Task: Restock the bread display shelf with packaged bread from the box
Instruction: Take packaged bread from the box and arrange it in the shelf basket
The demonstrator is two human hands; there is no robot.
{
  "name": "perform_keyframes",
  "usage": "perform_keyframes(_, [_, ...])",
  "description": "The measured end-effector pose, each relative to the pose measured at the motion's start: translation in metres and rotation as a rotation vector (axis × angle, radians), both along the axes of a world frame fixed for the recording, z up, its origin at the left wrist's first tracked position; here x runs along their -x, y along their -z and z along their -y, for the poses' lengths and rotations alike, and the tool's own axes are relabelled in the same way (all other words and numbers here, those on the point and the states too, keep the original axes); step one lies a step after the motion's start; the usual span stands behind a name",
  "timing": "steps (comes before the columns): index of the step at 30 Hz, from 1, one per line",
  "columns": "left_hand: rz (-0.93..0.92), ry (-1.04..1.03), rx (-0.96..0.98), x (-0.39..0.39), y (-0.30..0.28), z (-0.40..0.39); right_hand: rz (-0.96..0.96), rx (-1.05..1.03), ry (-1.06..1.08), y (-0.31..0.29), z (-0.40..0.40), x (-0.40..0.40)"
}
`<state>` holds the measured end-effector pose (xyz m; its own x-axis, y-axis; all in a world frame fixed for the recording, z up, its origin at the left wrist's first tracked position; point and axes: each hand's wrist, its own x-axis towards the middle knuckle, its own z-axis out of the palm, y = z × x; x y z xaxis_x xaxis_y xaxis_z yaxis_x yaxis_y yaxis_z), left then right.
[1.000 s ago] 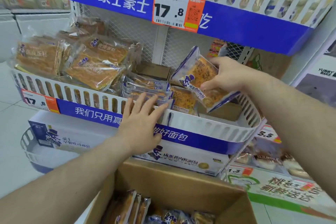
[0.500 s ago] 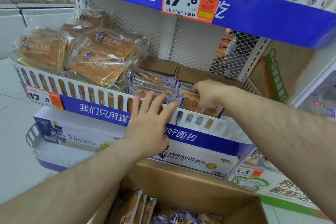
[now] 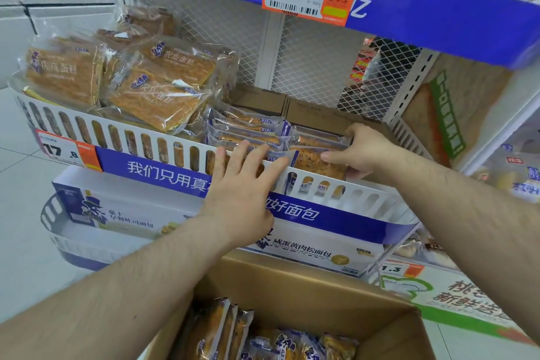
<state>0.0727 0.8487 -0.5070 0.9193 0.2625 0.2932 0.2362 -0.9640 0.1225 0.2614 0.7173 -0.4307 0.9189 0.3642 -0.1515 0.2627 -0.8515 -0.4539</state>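
Gripping glossy bread packet (image 3: 318, 165), right hand (image 3: 365, 152), slotted white shelf rail (image 3: 362, 199)

Head view, close, down onto shelf (image 3: 321, 184)

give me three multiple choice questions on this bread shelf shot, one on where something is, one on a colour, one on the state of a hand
1. Where is the cardboard box of packaged bread?
A. below the shelf, nearest the camera
B. on the top shelf
C. behind the mesh back panel

2. What colour is the band along the shelf's front rail?
A. red
B. blue
C. yellow

3. What is the right hand doing?
A. hanging idle
B. gripping a bread pack on the shelf
C. holding the price tag

Answers:
1 A, the open box sits at the bottom of the view, under both arms.
2 B, the band with white lettering is blue.
3 B, its fingers and thumb curl round the pack's end, while the left hand lies flat on the rail.
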Motion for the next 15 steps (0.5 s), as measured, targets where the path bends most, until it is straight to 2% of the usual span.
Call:
perform_keyframes(4, [0.004,-0.003,0.003,0.000,0.001,0.001,0.017,-0.136,0.016,0.014,0.002,0.001])
perform_keyframes(9, [-0.012,-0.015,0.020,0.002,-0.004,0.004,-0.026,-0.147,0.033,0.013,0.005,0.005])
perform_keyframes(11, [0.025,0.000,0.034,0.004,-0.006,0.008,-0.002,-0.093,0.047,0.008,0.009,0.012])
perform_keyframes(13, [0.179,0.105,-0.002,0.011,-0.002,0.019,0.229,-0.046,0.059,0.006,0.019,0.027])
perform_keyframes(15, [0.350,0.301,-0.039,0.020,0.011,0.035,0.665,-0.204,-0.067,0.010,0.033,0.053])
